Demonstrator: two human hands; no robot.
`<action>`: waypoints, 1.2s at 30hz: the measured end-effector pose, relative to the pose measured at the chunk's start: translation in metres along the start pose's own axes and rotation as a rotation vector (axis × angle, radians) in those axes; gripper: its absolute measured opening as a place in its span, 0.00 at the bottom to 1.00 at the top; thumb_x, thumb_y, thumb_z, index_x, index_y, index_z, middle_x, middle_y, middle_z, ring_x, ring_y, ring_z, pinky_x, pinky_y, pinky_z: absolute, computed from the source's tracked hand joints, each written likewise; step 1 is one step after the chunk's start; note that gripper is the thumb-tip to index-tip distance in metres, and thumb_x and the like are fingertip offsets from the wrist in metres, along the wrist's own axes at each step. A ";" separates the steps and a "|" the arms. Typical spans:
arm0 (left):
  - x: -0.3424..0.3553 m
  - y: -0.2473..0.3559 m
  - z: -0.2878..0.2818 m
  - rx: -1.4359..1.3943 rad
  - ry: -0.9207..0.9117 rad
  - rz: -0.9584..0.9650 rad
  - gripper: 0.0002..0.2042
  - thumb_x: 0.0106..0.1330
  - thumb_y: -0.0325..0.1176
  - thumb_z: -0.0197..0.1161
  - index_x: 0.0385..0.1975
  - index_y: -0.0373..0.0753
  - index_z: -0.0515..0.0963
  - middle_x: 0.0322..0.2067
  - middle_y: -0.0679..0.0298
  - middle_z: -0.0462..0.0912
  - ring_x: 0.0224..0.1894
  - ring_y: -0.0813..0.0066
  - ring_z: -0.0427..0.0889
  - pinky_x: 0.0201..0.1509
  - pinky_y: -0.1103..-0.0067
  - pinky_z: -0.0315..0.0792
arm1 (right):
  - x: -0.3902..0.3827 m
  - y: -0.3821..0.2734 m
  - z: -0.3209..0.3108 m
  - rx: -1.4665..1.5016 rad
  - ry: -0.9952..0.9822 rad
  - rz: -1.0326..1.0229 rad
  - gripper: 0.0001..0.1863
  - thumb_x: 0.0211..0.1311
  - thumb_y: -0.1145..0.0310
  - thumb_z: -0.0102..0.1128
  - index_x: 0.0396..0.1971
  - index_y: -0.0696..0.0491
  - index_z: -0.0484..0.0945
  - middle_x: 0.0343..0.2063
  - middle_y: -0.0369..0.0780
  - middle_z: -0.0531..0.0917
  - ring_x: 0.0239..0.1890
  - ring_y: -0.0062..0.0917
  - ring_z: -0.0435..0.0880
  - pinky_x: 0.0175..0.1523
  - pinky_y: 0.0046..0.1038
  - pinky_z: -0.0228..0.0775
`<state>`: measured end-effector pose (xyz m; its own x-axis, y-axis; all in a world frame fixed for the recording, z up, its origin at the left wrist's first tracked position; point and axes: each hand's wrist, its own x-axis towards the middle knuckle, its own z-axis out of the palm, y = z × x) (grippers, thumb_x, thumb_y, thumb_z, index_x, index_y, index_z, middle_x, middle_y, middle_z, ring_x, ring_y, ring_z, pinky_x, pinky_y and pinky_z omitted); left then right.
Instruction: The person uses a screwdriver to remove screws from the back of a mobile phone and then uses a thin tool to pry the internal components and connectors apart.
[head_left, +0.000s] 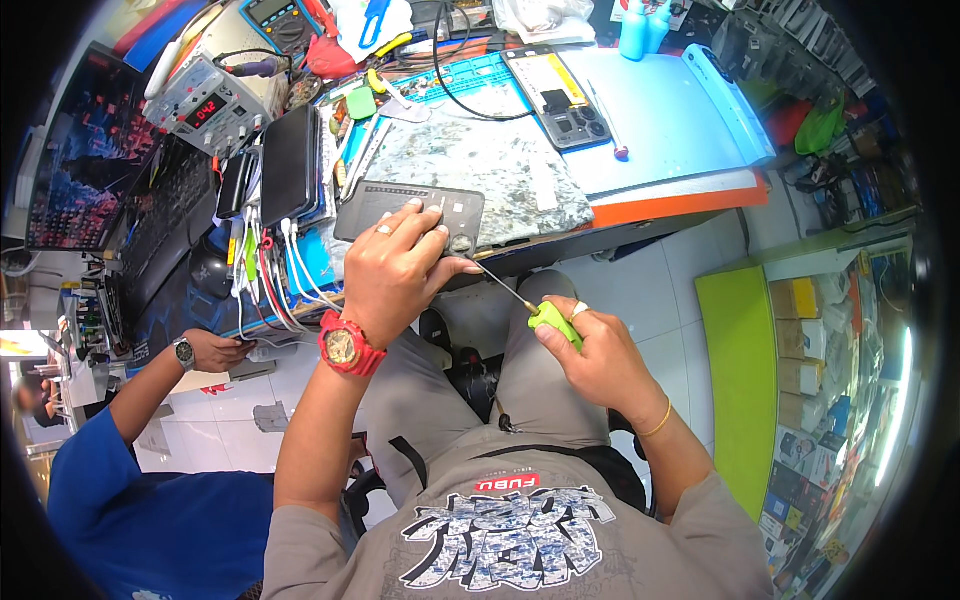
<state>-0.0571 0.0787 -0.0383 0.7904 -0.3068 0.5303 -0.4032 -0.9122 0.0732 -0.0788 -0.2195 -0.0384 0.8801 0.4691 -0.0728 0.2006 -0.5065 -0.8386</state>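
Observation:
My left hand (395, 262) presses a dark grey phone back cover (362, 212) against the front edge of the marbled work mat (500, 165). Its fingers lie over the cover, and the thumb is at the corner with the round camera ring. In my right hand (598, 350), fingers closed, is a screwdriver (546, 320) with a lime-green handle. Its thin metal shaft slants up and left to that same corner, beside my left thumb. Whether the tip touches the cover or goes under it, I cannot tell.
An opened phone (556, 97) lies at the mat's far right, by a thin driver (608, 122) on a light blue sheet (660, 130). Left are a black phone (290, 165), cables (270, 265), and a power supply (205, 105). A co-worker's hand (218, 350) is at lower left.

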 end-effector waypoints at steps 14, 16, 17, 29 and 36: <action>0.002 0.000 0.000 -0.013 0.012 0.002 0.21 0.58 0.50 0.84 0.38 0.38 0.90 0.47 0.59 0.93 0.57 0.53 0.92 0.57 0.63 0.86 | 0.003 0.012 0.006 0.038 0.047 -0.020 0.25 0.81 0.55 0.66 0.59 0.65 0.84 0.45 0.58 0.90 0.46 0.57 0.90 0.52 0.46 0.82; 0.001 0.000 -0.001 -0.016 0.004 -0.003 0.21 0.58 0.50 0.84 0.38 0.38 0.90 0.46 0.59 0.93 0.57 0.53 0.92 0.57 0.63 0.85 | 0.004 0.011 0.005 0.041 0.046 -0.015 0.25 0.80 0.55 0.66 0.58 0.65 0.84 0.45 0.59 0.90 0.46 0.57 0.90 0.52 0.46 0.82; 0.001 0.000 -0.001 -0.016 0.001 -0.007 0.21 0.58 0.50 0.84 0.38 0.38 0.90 0.46 0.59 0.93 0.57 0.53 0.92 0.57 0.63 0.85 | 0.003 0.008 0.004 0.038 0.032 -0.008 0.25 0.80 0.55 0.67 0.58 0.65 0.84 0.45 0.59 0.90 0.46 0.57 0.90 0.52 0.46 0.82; 0.001 0.000 0.000 -0.014 0.007 -0.004 0.20 0.58 0.49 0.84 0.38 0.38 0.90 0.47 0.59 0.94 0.58 0.53 0.92 0.57 0.63 0.85 | 0.002 0.004 0.001 0.015 -0.001 0.001 0.26 0.81 0.55 0.66 0.59 0.64 0.84 0.45 0.59 0.90 0.45 0.57 0.90 0.51 0.46 0.82; 0.003 0.002 0.000 -0.009 0.011 -0.010 0.20 0.58 0.49 0.84 0.37 0.38 0.90 0.46 0.60 0.93 0.57 0.54 0.92 0.56 0.63 0.86 | 0.003 0.010 0.005 0.011 0.034 -0.016 0.25 0.81 0.54 0.66 0.59 0.63 0.84 0.45 0.59 0.90 0.45 0.57 0.90 0.51 0.45 0.82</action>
<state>-0.0561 0.0760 -0.0366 0.7891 -0.2950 0.5388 -0.3999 -0.9125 0.0860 -0.0762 -0.2196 -0.0500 0.8909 0.4524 -0.0409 0.2104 -0.4909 -0.8454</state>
